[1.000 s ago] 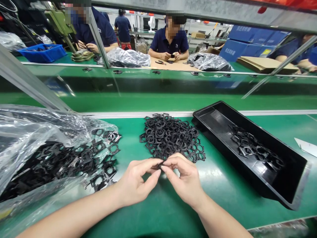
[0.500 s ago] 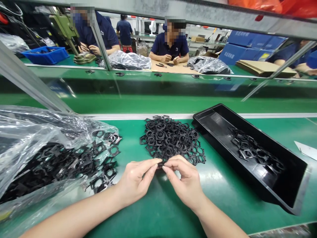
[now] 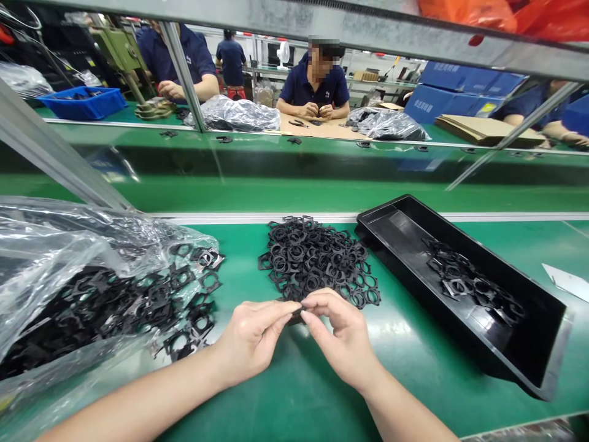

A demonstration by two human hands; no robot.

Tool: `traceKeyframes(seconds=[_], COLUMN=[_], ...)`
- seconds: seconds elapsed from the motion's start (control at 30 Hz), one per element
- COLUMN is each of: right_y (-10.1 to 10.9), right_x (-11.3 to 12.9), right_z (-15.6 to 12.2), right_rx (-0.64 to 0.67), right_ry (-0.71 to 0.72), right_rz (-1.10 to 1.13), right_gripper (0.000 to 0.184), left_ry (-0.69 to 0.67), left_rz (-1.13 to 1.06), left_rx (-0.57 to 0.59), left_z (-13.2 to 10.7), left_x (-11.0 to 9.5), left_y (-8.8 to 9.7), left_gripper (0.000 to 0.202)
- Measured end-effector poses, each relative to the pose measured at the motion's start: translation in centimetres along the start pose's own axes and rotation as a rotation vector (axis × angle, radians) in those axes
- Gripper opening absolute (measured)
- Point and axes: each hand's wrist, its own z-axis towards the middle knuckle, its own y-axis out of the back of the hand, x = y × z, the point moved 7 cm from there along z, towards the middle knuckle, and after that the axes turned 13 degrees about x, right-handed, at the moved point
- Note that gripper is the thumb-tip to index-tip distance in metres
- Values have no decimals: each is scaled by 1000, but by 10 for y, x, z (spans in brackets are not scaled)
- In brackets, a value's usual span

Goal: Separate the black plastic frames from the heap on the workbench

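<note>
Between my fingertips is a small black plastic part (image 3: 297, 315), mostly covered by the fingers. My left hand (image 3: 257, 334) pinches its left side, and my right hand (image 3: 338, 331) pinches it from the right. Just beyond both hands lies a heap of black ring-shaped plastic parts (image 3: 317, 258) on the green table. To the left, flat black parts with round holes (image 3: 133, 301) spill out of a clear plastic bag (image 3: 92, 236). On the right stands a long black tray (image 3: 427, 307) with several assembled-looking black parts (image 3: 473, 279) inside.
A metal rail (image 3: 257, 218) runs along the table's back edge, and a slanted metal post (image 3: 59, 141) rises at left. Across the bench, co-workers in dark blue shirts (image 3: 294, 83) handle parts. A white sheet (image 3: 565, 281) lies right of the tray.
The black part between my fingertips has tilted, and my fingers have closed in slightly around it. Both hands stay in nearly the same place. The view has shifted a little.
</note>
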Motion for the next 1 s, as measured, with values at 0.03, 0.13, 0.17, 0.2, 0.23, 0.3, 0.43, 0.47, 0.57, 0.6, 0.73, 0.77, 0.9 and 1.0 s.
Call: traceKeyframes(seconds=[0.03,0.13,0.17,0.2,0.23,0.3,0.43,0.47,0.57,0.6,0.73,0.77,0.9,1.0], right_y=[-1,0,1,1,1,0,-5,-6,-9,-9,-9,-10,-12,-14], right_x=[-2,-4,-4,-4,-4,-3,-3,-4,-8,-8,-8,-7,-6,-8], right_z=[1,2,3,3,3,3,1,1,2,2,2,2,2,3], right_rx=[22,38,38,40,45,57,64,63,62,62,82,88,103,114], right_ry=[-11,-22,-20,-18,-15,-7,-17,-28,-65,-75,-80,-75,-77,-115], right_rz=[24,29,21,12,4,-13,-63,-74,-96,-100,-107,-112,-117,-103], right_gripper=[9,6,7,8,9,9,11,11,13,13,13,13,13,13], left_ry=[2,84,135,190,244,323,348,335,281,275,311,311,267,272], left_rz=[0,-10,-24,-43,-60,-81,-70,-58,-31,-35,-99,-106,-89,-98], left_rx=[5,34,53,76,95,128,156,168,223,251,351,363,352,330], left_z=[0,0,0,0,1,1,-2,-3,-4,-3,0,1,4,4], left_x=[0,2,4,6,8,12,16,17,16,16,18,18,18,20], left_y=[-1,-1,-1,-2,-2,-2,-4,-5,-8,-9,-10,-10,-10,-10], left_gripper=[28,25,23,20,17,12,13,14,16,16,17,19,27,30])
